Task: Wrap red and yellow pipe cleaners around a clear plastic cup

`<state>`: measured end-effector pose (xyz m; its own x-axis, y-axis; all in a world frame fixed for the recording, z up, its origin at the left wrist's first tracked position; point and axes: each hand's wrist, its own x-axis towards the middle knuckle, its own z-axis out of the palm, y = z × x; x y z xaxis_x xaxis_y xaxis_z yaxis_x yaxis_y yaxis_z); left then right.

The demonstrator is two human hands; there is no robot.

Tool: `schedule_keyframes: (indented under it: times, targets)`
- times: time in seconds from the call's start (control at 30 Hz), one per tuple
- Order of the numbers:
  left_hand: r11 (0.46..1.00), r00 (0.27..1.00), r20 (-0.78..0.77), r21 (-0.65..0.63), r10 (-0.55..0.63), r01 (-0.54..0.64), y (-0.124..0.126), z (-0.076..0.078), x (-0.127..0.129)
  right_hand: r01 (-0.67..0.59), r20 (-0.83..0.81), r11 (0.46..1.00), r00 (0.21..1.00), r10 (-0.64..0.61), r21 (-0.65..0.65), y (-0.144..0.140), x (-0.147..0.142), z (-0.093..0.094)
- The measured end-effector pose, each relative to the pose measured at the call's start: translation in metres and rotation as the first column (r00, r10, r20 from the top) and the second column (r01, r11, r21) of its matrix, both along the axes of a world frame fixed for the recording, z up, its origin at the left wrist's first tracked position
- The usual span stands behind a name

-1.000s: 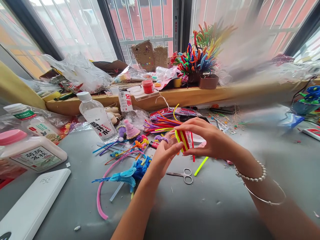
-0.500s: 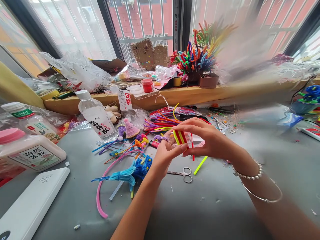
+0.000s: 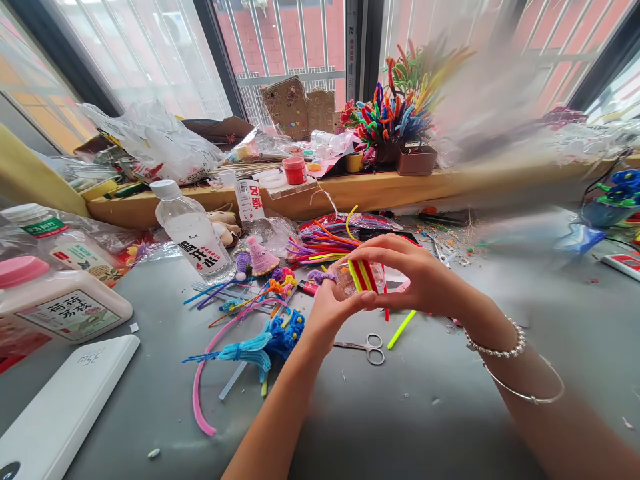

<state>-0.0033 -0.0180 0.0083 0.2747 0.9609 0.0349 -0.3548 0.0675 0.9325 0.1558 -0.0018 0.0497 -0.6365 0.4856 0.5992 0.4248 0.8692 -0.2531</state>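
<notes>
Above the grey surface (image 3: 430,413), in the head view, we hold a small clear object wound with red and yellow pipe cleaners (image 3: 363,275) between both hands, just over the scissors (image 3: 366,347). Our left hand (image 3: 330,310) pinches its near edge with thumb and fingertips closed on it, while our right hand (image 3: 425,280) arches over the top, thumb below and fingers curled round the far side, likewise clamped on it. We judge the step in hand to be wrapping or seating the stems on that piece; the next move would call for a steady pinch on the left while the right works a loose end (a red one and a yellow-green one hang below). Hard to make out is what the clear piece actually is, since the fingers cover most of it. Behind, the loose pipe cleaner pile (image 3: 325,247) and water bottle (image 3: 193,233) show plainly, but the right of the windowsill is blurred.
</notes>
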Motion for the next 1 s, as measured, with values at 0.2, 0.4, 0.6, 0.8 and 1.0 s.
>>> schedule_keyframes:
  times: [0.2, 0.4, 0.6, 0.8, 1.0]
  targets:
    - [1.0, 0.997, 0.08, 0.002, 0.002, -0.003, 0.0004, 0.0005, 0.0012, -0.003, 0.023, 1.0, 1.0, 0.004, -0.031, -0.0021, -0.0007, 0.0012]
    - [0.995, 0.994, 0.055, -0.043, 0.091, -0.089, 0.0026, -0.0013, -0.0006, 0.021, 0.065, 0.999, 0.998, -0.018, -0.034, -0.0042, -0.0019, 0.0037]
    - [0.993, 0.993, 0.056, -0.049, 0.108, -0.105, 0.0033, -0.0022, -0.0003, 0.019, 0.07, 1.0, 0.997, -0.018, -0.022, -0.0023, -0.0021, 0.0031]
    - [0.996, 0.994, 0.071, -0.028, 0.086, -0.084, 0.0016, -0.0001, 0.0011, 0.017, 0.043, 0.999, 0.999, -0.016, -0.028, -0.0036, -0.0033, 0.0019]
    - [0.991, 0.988, 0.095, 0.032, 0.125, -0.129, -0.0009, 0.0009, 0.0015, 0.018, -0.009, 1.0, 1.0, -0.018, 0.011, -0.0034, -0.0046, -0.0009]
